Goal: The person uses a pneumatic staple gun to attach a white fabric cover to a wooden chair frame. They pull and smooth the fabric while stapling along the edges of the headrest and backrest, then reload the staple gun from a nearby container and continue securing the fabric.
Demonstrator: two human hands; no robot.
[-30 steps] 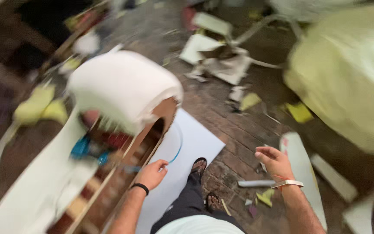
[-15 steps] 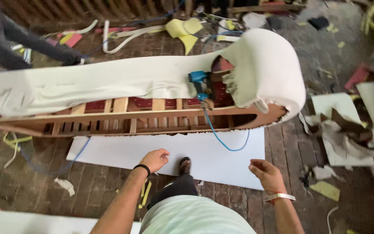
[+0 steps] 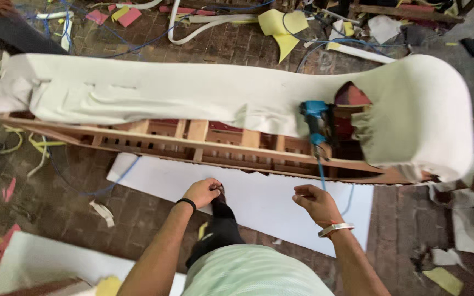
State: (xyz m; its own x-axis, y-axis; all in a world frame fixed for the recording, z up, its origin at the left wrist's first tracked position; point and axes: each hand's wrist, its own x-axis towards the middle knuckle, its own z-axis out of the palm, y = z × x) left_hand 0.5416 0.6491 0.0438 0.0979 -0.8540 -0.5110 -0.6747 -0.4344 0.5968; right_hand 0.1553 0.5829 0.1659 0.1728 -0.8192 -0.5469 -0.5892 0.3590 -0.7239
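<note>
The person wears a pale green striped shirt and dark trousers; a black band circles the left wrist (a silver bangle the right).

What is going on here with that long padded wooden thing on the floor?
A person stands over a long wooden frame partly covered in white foam padding. Both hands are loosely curled and hold nothing: the left hand and the right hand hover above a white sheet on the brick floor. A blue power tool rests on the frame.
</note>
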